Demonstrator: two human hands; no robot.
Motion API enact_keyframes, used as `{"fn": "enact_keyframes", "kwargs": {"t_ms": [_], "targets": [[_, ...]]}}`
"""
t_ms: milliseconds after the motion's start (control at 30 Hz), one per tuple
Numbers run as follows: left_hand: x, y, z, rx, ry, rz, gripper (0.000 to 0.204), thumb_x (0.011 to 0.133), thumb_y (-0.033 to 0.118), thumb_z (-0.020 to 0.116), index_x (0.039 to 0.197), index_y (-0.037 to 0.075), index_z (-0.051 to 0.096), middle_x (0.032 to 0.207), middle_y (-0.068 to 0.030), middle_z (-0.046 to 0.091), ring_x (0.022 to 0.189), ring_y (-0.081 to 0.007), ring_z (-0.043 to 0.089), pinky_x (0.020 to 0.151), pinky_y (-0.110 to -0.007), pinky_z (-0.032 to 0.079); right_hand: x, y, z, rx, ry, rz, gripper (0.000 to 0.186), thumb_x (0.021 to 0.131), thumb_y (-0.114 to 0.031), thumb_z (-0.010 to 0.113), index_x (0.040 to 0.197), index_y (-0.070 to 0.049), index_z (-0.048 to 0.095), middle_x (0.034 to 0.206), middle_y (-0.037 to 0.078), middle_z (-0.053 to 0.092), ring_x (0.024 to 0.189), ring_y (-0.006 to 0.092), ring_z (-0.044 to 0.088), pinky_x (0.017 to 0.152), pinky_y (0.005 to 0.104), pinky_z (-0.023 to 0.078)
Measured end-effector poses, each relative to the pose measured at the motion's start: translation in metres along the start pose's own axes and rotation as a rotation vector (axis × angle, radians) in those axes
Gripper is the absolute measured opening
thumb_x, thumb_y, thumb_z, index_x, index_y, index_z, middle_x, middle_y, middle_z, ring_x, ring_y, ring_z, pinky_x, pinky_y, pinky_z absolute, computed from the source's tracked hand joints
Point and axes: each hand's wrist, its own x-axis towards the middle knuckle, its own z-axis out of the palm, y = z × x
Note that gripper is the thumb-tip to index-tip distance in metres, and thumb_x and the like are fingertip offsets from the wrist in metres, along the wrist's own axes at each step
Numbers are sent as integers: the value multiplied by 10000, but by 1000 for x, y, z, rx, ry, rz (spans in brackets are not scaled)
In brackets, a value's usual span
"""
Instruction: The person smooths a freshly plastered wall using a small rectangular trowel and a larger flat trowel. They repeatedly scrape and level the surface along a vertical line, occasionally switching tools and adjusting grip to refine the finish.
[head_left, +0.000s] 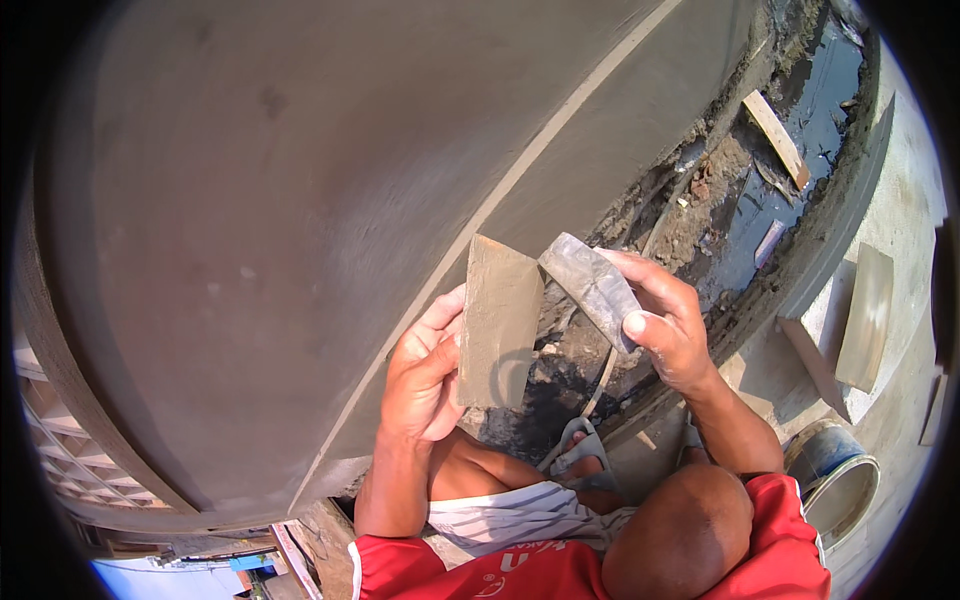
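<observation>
My left hand (pixel 425 375) is closed round the left edge of a flat rectangular board (pixel 500 325), its face coated in smooth grey-brown mortar. A darker ring-like mark shows near the board's lower end. Just right of it, my right hand (pixel 672 325) grips a small grey block (pixel 592 285) between thumb and fingers. The block is worn and streaked; I cannot tell if it is stone or sponge. Its upper left end comes close to the board's right edge. Behind the board rises a smooth, grey plastered wall (pixel 270 220) crossed by a pale straight band (pixel 540 140).
A muddy trench with rubble (pixel 700 190) and dark water runs along the wall's foot. A wooden offcut (pixel 777 138) lies across it. On the concrete ledge at right stand a mortar-coloured slab (pixel 867 318) and a dirty bucket (pixel 832 475). My sandalled foot (pixel 580 450) is below my hands.
</observation>
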Motion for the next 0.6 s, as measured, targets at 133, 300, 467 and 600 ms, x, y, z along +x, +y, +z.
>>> {"fn": "enact_keyframes", "kwargs": {"t_ms": [133,300,467,600], "targets": [[1,2,0,50,45,-26,535,890,5,608,1365,-86,378,1257,-205,578,1118,-230,612,950,-329,515,4,4,-1,-138,-41,-39,586,797,-304,625,1228,88,563,1221,217,588,1157,288,556,1014,373,393],[6,-1,-1,-7,63,-13,512,893,-4,595,1359,-77,397,1254,-192,580,1128,-224,603,976,-319,494,2,3,0,-256,-81,-65,567,793,-313,626,1197,83,592,1221,255,591,1168,337,560,1021,394,394],[8,1,-1,18,126,-8,499,899,-2,587,1359,-68,405,1227,-172,594,1071,-185,617,894,-272,518,-3,3,9,-183,-145,-54,585,803,-325,620,1209,94,580,1233,253,585,1183,343,549,1026,404,389],[8,0,-7,83,188,-20,478,908,13,584,1356,-41,425,1159,-120,623,848,-71,628,609,-155,502,-15,4,15,-60,-151,34,606,811,-348,614,1209,108,577,1271,250,565,1196,334,539,1039,394,371]]}}
